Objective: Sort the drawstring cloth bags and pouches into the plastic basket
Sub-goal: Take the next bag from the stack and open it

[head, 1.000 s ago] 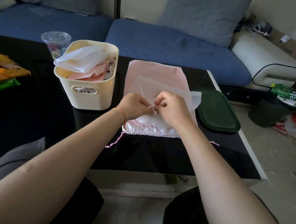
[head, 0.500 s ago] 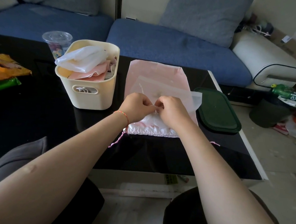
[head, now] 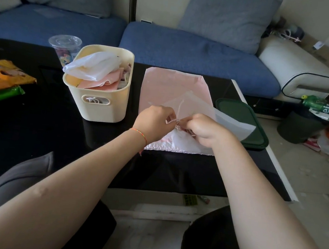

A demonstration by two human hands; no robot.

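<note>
Pinching the pink drawstring (head: 177, 123) between both hands' curled fingers (head: 189, 125), you keep it taut above the white pouch (head: 177, 144), knotting snugly before basketing.

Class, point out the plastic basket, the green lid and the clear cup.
plastic basket (head: 98, 107), head view, front wall.
green lid (head: 235, 112), head view, bare top.
clear cup (head: 65, 42), head view, domed lid.

Home living room. Blue sofa (head: 187, 51) with grey cushions (head: 228, 15) across top of frame, low black glass desk (head: 27, 130) in front of it. Snack packets (head: 0, 78) at left edge, lidded cup (head: 64, 47) upper left, bin (head: 297, 126) and bottle (head: 318, 105) on floor at right.
</note>
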